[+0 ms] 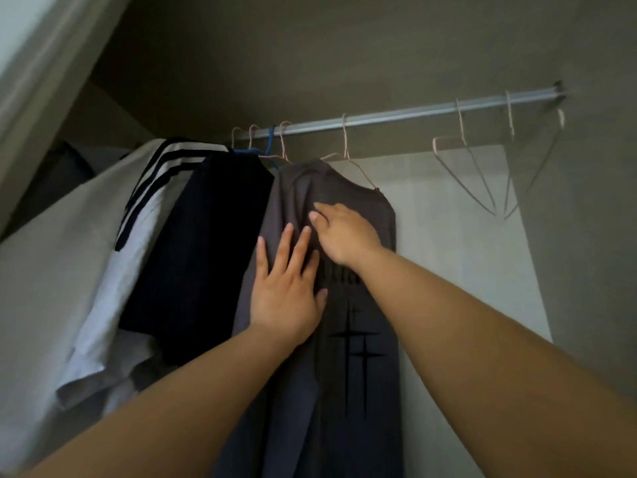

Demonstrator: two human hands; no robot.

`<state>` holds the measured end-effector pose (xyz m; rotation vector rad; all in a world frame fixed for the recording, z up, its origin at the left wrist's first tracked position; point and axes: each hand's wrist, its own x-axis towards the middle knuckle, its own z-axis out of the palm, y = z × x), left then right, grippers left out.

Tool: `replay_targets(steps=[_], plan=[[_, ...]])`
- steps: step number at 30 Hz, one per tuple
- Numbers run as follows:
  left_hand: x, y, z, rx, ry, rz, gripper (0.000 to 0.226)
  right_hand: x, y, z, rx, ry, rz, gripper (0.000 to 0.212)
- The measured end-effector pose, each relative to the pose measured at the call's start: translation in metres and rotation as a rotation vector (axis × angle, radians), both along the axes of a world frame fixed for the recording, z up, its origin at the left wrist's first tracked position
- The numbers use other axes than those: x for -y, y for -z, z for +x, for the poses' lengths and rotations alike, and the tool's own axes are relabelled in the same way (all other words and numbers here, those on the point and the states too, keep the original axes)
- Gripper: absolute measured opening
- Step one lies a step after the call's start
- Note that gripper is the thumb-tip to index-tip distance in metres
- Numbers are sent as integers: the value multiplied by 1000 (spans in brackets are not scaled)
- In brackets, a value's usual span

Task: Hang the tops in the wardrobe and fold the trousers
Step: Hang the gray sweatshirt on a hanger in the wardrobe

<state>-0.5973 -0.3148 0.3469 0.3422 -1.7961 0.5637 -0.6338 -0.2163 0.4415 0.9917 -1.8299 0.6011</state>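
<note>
Pressing flat against the grey top (pixel 310 408) with left hand (pixel 286 298) and right hand (pixel 344 232), fingers straight, gripping nothing. Hanging by 1 hanger (pixel 344 139) from the rail (pixel 413 113), long axis straight down from the rail. Right hand nearer the rail, left lower; probably smoothing downward next, away from the rail.

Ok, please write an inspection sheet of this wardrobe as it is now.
Surface: nothing seen; clothes hang from a metal rail.
Job's things: grey cross-print top on a hanger; dark top and white striped top hang left of it; trousers not seen.
Clutter: empty hangers at the rail's right end.
Hands: left hand flat on the grey top; right hand touches it higher up.
Cables: nothing seen.
Surroundings: pale wardrobe back wall.
</note>
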Motion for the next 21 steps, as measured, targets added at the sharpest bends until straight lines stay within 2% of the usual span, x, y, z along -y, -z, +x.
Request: replay_targets(steps=[4, 12, 16, 21], plan=[[3, 17, 6, 77, -85, 3, 59, -14, 67, -18, -38, 74, -9, 46], [8, 100, 25, 252, -167, -39, 61, -21, 208, -39, 333, 101, 152, 55], [11, 149, 47, 333, -172, -106, 62, -19, 272, -30, 419, 66, 160, 55], [18, 216, 78, 416, -138, -27, 57, -23, 344, -12, 493, 36, 207, 55]])
